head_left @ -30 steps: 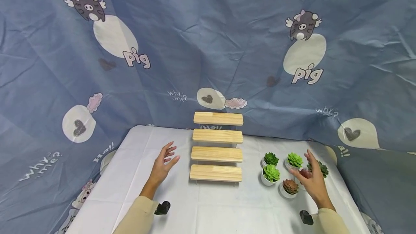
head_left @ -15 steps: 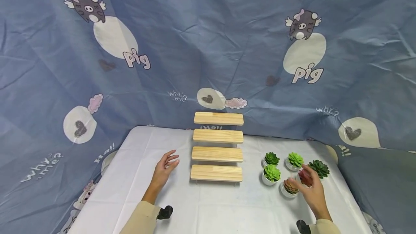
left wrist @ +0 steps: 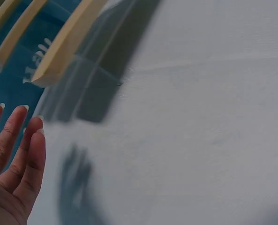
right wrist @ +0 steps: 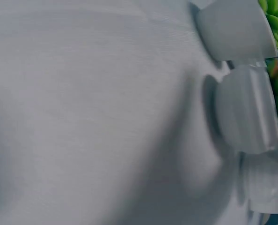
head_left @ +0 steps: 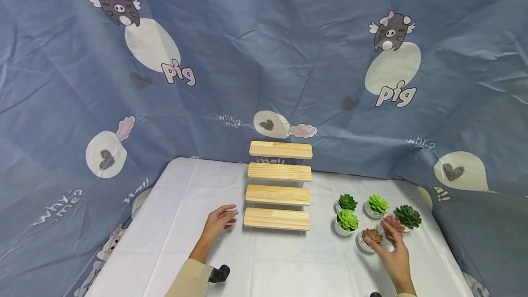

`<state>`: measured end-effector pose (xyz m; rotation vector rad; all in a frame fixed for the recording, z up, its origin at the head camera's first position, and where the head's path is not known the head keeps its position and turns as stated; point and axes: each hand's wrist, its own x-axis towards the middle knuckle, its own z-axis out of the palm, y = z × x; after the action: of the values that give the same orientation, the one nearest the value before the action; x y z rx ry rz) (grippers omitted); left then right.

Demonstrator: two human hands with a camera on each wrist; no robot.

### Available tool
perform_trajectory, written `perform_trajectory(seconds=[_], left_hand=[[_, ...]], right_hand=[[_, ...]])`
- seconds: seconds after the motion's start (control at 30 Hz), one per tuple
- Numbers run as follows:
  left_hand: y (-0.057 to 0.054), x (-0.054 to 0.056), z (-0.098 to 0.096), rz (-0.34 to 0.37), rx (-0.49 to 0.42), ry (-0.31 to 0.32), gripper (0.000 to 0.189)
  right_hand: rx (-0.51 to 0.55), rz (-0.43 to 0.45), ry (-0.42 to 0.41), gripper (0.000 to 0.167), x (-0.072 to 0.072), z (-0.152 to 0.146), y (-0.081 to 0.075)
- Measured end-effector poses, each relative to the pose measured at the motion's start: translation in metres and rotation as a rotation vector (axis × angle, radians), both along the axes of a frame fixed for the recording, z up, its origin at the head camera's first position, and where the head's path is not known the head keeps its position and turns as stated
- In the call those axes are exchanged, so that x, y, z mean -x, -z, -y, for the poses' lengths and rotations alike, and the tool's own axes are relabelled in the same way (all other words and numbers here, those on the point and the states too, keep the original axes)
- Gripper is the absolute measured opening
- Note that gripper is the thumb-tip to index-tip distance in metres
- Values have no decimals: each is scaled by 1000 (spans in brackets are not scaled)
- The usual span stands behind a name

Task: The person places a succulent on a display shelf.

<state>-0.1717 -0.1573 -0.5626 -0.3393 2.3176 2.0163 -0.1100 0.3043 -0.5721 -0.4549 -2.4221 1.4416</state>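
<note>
My left hand (head_left: 218, 222) hovers beside the left end of the wooden tiered shelf (head_left: 277, 219), its fingers relaxed and holding nothing. In the left wrist view those fingers (left wrist: 31, 161) are apart from the lowest board (left wrist: 66, 51). My right hand (head_left: 396, 253) is at the potted succulents, thumb by the brown succulent (head_left: 372, 237) and fingertips over the red succulent (head_left: 393, 226). Whether it touches either plant I cannot tell. The right wrist view shows the brown plant's white pot (right wrist: 244, 110) upright on the cloth; the hand itself is outside that view.
Left of the brown plant stand a light green succulent (head_left: 347, 220) and a dark green one (head_left: 347, 202). Behind are another light green succulent (head_left: 377, 204) and a wide dark green one (head_left: 407, 216). White cloth covers the table (head_left: 288, 265); a blue printed curtain (head_left: 222, 68) encloses it.
My right hand has come down and toward me, from above the rear plants to the brown and red succulents. My left hand has lowered and shifted right, closer to the lowest board.
</note>
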Motion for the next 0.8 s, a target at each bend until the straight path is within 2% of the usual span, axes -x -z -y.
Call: perform_trajectory(seconds=[0.1,0.17,0.3,0.33,0.4,0.5,0.8], left_hand=[[6,-3,-6,-4,-19,17,37],[1,-7,-9,-1,-41,36,37],[8,-8,-15,11,-92,41,38],[10,-8,-16,19,-105,39,37],[23,-4,-17,19,-115,36,38],[28,-3,-20,34,-145,46,39],[34,-6,-25,66,-188,44,45]], right_hand=[[30,-28,45,68,-4,4,7],[41,-35,70,68,-7,6,11],[46,-51,115,70,-10,9,19],[47,-62,120,70,-11,10,20],[56,-67,131,72,-12,10,24],[81,-57,141,74,-14,11,28],[137,-66,185,77,-12,14,37]])
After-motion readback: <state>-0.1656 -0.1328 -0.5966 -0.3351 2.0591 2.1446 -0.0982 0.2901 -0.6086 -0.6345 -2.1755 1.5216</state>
